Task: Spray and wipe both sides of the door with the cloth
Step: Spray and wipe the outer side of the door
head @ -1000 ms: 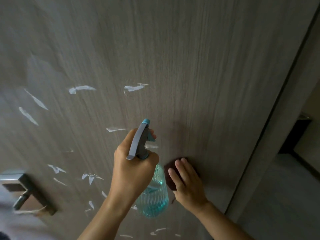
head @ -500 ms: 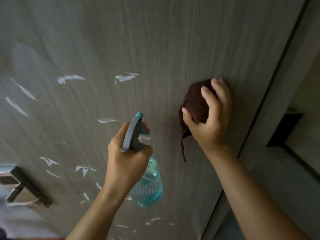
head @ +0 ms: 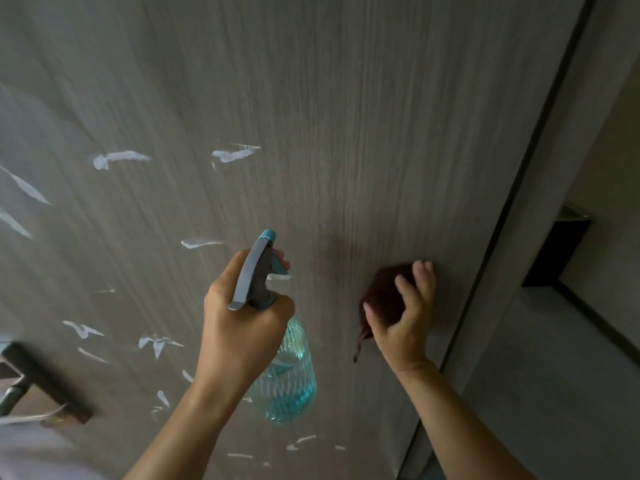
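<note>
- Closest to us, our left hand (head: 242,327) is wrapped around the neck of the spray bottle (head: 289,372), with a finger curled over the teal trigger. The nozzle points up toward the door, and the clear bottle with its blue liquid hangs below our fist.
- Just to the right, our right hand (head: 403,317) has the dark brown cloth (head: 384,296) bunched up under it, fingers curled over it and pushing it flat against the door (head: 346,116). A loose bit of thread dangles off the bottom of the cloth.
- The cloth sits near the door's right edge, a bit right of the bottle.
- The door itself is grey woodgrain with a bunch of white smears (head: 119,158) scattered over the left and middle parts.
- Down at the lower left there's the metal door handle (head: 41,382), partly cut off.
- Further back on the right, the door frame (head: 554,202), with a dim room beyond it.
</note>
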Tool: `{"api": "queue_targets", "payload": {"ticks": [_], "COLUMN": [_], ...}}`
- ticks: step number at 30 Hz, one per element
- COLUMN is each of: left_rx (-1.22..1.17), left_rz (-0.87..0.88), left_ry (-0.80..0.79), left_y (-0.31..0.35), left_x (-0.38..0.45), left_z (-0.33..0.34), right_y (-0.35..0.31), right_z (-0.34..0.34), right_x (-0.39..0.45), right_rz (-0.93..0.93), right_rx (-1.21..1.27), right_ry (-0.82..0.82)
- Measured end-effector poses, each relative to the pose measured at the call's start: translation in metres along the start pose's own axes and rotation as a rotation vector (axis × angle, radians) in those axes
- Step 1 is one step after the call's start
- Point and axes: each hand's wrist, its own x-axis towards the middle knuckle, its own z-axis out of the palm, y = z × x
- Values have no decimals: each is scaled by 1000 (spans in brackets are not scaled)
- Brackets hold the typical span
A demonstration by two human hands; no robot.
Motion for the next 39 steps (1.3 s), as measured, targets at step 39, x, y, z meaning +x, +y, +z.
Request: {"api": "queue_targets", "payload": {"ticks": [39], "left_rx": [11], "left_rz": [100], "left_ry": [23], "left_y": [42], "left_x": [39], "left_z": [-70], "right_y": [-116], "right_z": [27], "right_x": [214], "right_rz": [62], "right_rx": [62], "right_ry": [263]}}
